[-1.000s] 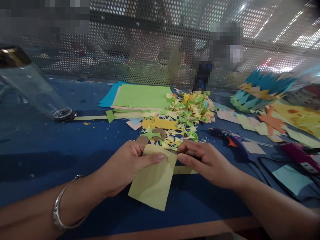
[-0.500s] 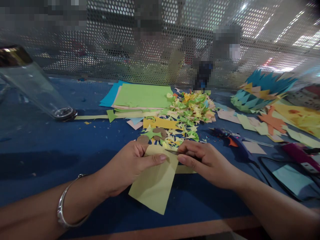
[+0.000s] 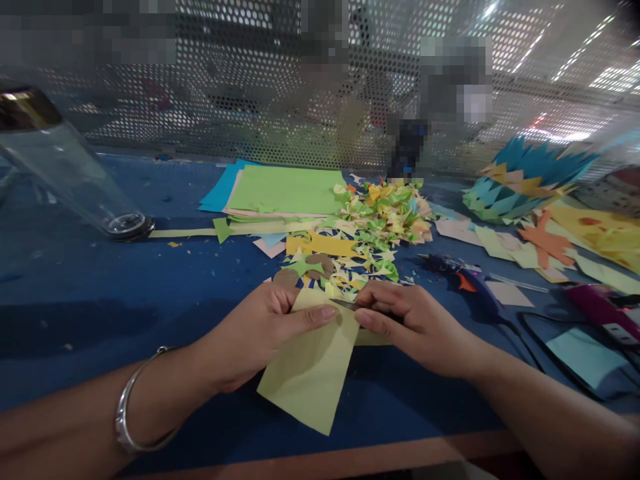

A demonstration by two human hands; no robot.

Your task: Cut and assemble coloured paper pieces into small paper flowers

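My left hand (image 3: 277, 327) pinches a pale yellow sheet of paper (image 3: 310, 377) near its upper edge, thumb on top and fingers underneath. The sheet slants down toward the table's front edge. In my right hand (image 3: 400, 327) is a pair of scissors (image 3: 346, 305); a narrow metal blade lies at the top of the sheet, close to my left thumb. My fingers hide most of the handles. Just beyond both hands lie cut paper scraps (image 3: 345, 273), a yellow paper piece (image 3: 330, 245) and brown round pieces (image 3: 319, 265). Another pale yellow piece (image 3: 373, 337) lies partly under my right hand.
A stack of coloured paper (image 3: 290, 190) and a heap of curled paper bits (image 3: 385, 213) lie farther back. On the left stands a glass bottle (image 3: 75, 173). To the right are a glue gun (image 3: 475, 290), its cord, a purple power strip (image 3: 600, 310) and a paper crown (image 3: 520, 183).
Both hands keep nearly the same place and grip. The lower corner of the yellow sheet sits slightly lower, and the view has shifted a little.
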